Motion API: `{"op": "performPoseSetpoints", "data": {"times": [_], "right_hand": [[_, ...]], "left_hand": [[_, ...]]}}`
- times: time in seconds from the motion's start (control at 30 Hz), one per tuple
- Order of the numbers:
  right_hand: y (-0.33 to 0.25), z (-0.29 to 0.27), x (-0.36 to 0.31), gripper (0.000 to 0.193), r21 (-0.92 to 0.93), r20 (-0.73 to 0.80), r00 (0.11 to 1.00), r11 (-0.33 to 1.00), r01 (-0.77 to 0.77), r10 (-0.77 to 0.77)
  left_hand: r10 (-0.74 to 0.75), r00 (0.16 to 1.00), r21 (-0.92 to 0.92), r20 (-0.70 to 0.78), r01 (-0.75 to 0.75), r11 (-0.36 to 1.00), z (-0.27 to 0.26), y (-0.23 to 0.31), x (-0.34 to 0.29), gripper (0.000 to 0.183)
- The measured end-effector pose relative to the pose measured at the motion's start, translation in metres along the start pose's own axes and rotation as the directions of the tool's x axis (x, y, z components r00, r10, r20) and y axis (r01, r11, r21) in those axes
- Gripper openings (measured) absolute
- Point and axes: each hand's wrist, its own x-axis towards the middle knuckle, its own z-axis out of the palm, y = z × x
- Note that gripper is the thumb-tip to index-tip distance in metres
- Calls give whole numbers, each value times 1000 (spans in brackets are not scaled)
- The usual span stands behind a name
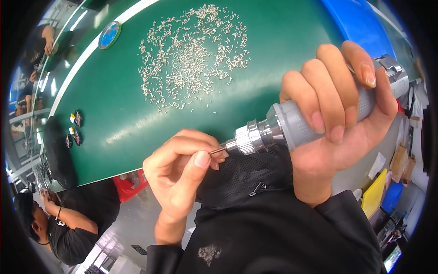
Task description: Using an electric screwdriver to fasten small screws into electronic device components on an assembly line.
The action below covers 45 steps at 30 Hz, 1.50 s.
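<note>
My right hand (333, 109) is wrapped around the grey body of an electric screwdriver (299, 125), which lies tilted across my lap side of the table with its chrome collar pointing left. From that collar sticks a thin bit (219, 150). Thumb and fingers of my left hand (180, 166) pinch the bit's tip; whether a small part sits between them is hidden. Beyond both hands, many tiny silvery pins (191, 59) lie scattered over the green tabletop (109, 114).
A round dish with blue contents (110, 35) stands at the far left edge. Small black parts (76, 128) lie at left beside a long black object (60, 153). A blue sheet or tray (360, 27) is at far right. Another person (75, 223) sits at lower left, near a red stool (130, 185).
</note>
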Motion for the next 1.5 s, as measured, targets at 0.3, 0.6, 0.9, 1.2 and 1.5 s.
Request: {"op": "performPoseSetpoints", "data": {"times": [0.3,0.6,0.9,1.2,1.5], "right_hand": [[3,1,-4,18,-38,-13,1000,999,-15,15],[1,2,4,22,-139,-25,998,988,60,-64],[0,-18,3,24,-54,-301,945,992,117,-128],[-28,-41,4,23,0,-438,882,981,192,-173],[-39,-55,-2,20,-60,-515,831,976,207,-208]], "left_hand": [[-49,999,-118,8,49,992,-3,-2,-3,14],[302,951,564,71,-288,774,10,-1,16,3],[96,995,538,31,-98,837,23,-6,27,14],[-12,955,719,298,-216,661,54,11,77,11],[287,914,956,287,-293,-24,35,-7,338,35]]}}
